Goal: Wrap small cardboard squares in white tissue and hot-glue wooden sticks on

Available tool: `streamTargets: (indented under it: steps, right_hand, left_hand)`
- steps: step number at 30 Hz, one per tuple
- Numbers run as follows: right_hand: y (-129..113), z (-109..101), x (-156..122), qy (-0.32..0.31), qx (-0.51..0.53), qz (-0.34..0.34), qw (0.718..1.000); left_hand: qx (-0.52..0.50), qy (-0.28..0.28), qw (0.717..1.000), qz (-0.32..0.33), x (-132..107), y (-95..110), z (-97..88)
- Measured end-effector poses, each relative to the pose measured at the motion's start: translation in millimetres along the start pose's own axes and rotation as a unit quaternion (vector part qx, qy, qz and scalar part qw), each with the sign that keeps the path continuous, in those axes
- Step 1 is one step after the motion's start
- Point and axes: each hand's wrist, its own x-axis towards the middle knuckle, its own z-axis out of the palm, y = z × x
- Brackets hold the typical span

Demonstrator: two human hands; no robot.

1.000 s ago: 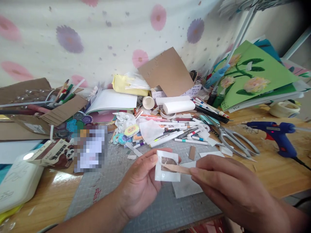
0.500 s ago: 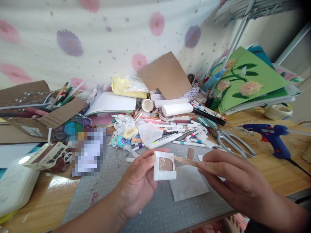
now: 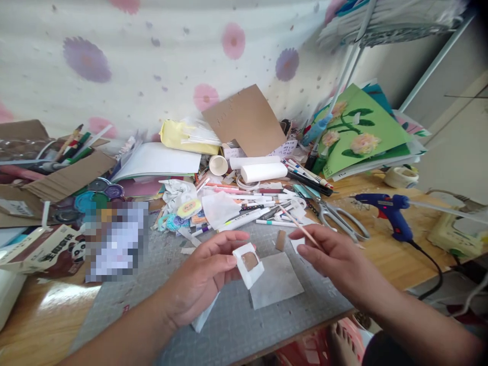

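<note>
While both hands were raised over the grey cutting mat [image 3: 229, 330] on the wooden surface [image 3: 385, 256], the left hand [image 3: 198, 279] pinched a small white paper frame [image 3: 249, 264] between thumb and fingertips; the frame was tilted, its brown window facing up. Right hand [image 3: 331, 254]: closed on a thin wooden stick [image 3: 297, 224], held between thumb and fingers, free end pointing up and left toward the heap of markers [image 3: 259, 203]. Frame and stick: near each other, apart. Pale square sheet [image 3: 278, 284]: flat on the mat, just below the frame. Small brown card scrap [image 3: 281, 240]: on the mat between the hands. Scissors [image 3: 339, 218]: beyond the right hand. Blue glue gun [image 3: 385, 211]: further right on the surface, tape roll [image 3: 400, 177] behind it.
</note>
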Motion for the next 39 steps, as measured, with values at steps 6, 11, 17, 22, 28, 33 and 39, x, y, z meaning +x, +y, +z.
streamTargets:
  steps: [6,11,17,22,28,33,39]
  right_hand:
    - [-8,33,4,-0.112,0.233,0.173,0.950]
    - [-12,40,7,-0.103,0.241,0.192,0.946]
    - [-2,23,26,-0.092,0.130,0.159,0.974]
    - [5,15,38,-0.117,-0.014,0.103,0.988]
    - [-12,15,27,-0.115,-0.158,-0.091,0.976]
    - [-22,13,15,-0.093,-0.254,-0.219,0.938]
    - [-19,22,17,-0.055,-0.314,-0.308,0.896]
  left_hand:
    - [0.022,-0.046,0.998,0.034,-3,-6,-1.6]
    - [0.090,-0.114,0.987,0.061,-2,-9,-5.3]
    - [0.189,0.006,0.979,0.082,6,6,-14.0]
    - [0.230,0.189,0.947,0.121,10,13,-16.5]
    - [0.360,0.160,0.903,0.171,6,10,-12.3]
    - [0.370,0.123,0.909,0.147,-1,11,-7.9]
    - [0.362,0.102,0.915,0.147,-4,14,-3.0]
